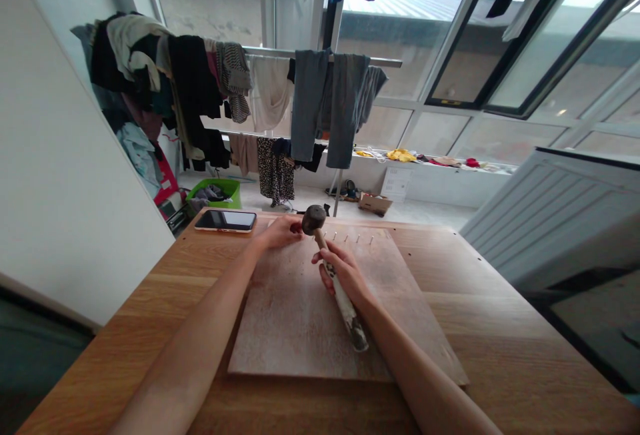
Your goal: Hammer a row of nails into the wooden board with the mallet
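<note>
My right hand point(343, 268) is wrapped round the wooden handle of a hammer point(345, 305). Its dark, blunt head is raised over the far part of a flat wooden board point(310, 328). Near the board's far left edge, my left hand point(283, 231) has its fingers pinched together just left of the hammer head. Whatever is between those fingertips is too small and too hidden to make out. Several thin nails point(347, 238) stand upright in a row along the far side of the board, to the right of the hammer head.
The board lies on a wooden table point(470, 328). A phone point(226, 221) rests at the table's far left corner. Beyond stand a rack of hanging clothes point(310, 105), a green basket point(227, 191) and a small cardboard box point(375, 203). A white panel point(70, 155) rises on the left.
</note>
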Motion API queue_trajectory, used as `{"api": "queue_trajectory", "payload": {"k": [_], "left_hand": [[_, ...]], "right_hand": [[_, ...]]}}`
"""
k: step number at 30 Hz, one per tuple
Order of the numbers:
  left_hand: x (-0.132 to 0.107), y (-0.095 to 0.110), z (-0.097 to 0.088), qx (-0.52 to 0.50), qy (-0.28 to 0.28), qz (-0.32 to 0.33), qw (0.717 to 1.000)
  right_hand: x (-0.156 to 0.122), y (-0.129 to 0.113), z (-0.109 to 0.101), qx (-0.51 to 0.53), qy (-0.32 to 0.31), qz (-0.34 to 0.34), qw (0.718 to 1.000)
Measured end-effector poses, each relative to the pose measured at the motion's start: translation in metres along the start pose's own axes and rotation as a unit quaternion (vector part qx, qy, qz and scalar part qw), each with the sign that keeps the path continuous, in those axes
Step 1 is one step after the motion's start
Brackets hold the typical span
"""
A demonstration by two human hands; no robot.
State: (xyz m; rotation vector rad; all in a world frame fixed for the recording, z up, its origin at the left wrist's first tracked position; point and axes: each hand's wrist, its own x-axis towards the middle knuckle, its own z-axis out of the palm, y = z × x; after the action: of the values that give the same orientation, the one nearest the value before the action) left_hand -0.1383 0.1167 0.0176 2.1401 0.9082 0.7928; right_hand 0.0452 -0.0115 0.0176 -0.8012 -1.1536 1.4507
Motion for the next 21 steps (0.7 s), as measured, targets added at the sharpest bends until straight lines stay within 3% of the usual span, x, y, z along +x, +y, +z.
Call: {"api": "queue_trajectory", "payload": {"k": [3, 6, 9, 12, 16, 18, 21], "left_hand": [[0.000, 0.015, -0.005, 0.061, 0.007, -0.038, 0.997], [0.001, 0.044, -0.005, 0.115, 0.010, -0.013, 0.993], [-0.001, 0.083, 0.011, 0.114, -0.097, 0.035, 0.988], [-0.008, 0.118, 0.045, 0.160, -0.208, 0.097, 0.960], [-0.020, 0.141, 0.088, 0.227, -0.241, 0.148, 0.932], [-0.023, 0.143, 0.097, 0.231, -0.238, 0.143, 0.933], [-0.023, 0.141, 0.090, 0.211, -0.232, 0.124, 0.942]], "right_hand": [[-0.006, -0.023, -0.004, 0.031, 0.025, -0.017, 0.999], [-0.012, -0.052, -0.018, 0.036, 0.055, -0.038, 0.997], [-0.016, -0.067, -0.039, 0.049, 0.079, -0.068, 0.993], [-0.018, -0.063, -0.059, 0.073, 0.102, -0.073, 0.989], [-0.019, -0.046, -0.077, 0.102, 0.130, -0.059, 0.984], [-0.018, -0.039, -0.083, 0.118, 0.132, -0.051, 0.983], [-0.016, -0.036, -0.087, 0.132, 0.134, -0.049, 0.981]]}}
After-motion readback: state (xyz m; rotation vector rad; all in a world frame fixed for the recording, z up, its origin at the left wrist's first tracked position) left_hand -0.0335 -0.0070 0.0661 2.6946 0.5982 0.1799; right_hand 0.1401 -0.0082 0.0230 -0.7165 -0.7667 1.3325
